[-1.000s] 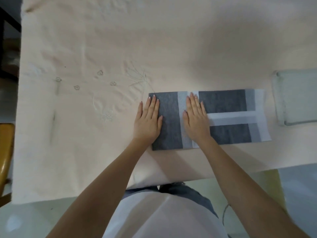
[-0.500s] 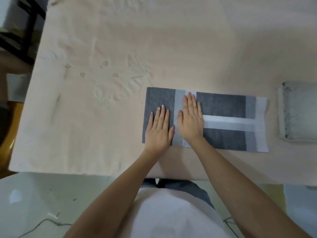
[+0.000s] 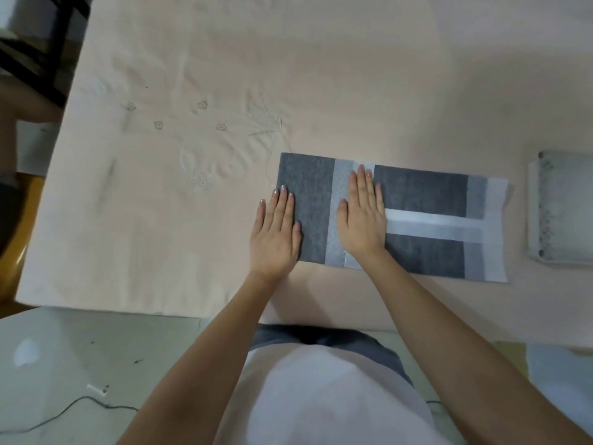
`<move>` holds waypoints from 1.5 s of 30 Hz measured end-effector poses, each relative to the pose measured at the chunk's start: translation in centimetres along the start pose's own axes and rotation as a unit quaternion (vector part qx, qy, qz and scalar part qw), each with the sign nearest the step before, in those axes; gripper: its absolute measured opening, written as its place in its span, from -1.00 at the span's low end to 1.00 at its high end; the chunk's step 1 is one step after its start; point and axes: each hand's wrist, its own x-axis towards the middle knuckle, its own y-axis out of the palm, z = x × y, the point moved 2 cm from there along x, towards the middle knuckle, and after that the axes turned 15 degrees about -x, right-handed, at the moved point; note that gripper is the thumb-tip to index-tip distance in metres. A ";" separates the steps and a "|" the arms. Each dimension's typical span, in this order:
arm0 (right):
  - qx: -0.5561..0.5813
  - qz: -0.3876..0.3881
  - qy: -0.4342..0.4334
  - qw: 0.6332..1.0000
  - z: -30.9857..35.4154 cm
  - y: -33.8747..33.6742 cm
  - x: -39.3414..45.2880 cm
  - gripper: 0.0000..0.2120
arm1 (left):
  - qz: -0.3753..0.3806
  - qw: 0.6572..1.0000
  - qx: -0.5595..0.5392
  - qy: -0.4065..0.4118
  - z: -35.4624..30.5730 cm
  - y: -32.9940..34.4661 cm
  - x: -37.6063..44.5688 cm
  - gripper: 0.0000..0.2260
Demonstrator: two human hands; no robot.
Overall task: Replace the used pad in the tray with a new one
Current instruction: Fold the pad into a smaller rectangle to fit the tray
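Flat, both hands press rectangular pad (image 3: 423, 194).

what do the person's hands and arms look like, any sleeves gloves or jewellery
Both forearms are bare up to the frame edge, with no sleeves in view. The left hand and right hand wear no gloves, and no rings, watch or bracelets show. The fingernails are neat and glossy with a pale polish.

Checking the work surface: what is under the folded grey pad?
The grey pad lies flat on the pale embroidered tablecloth, both hands pressing it. Anything directly beneath it is covered.
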 end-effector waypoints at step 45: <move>0.089 -0.029 0.208 0.974 -10.5 -2.9 -8.4 -0.55 | 0.038 0.996 -0.081 0.017 -12.2 2.7 7.3 -0.64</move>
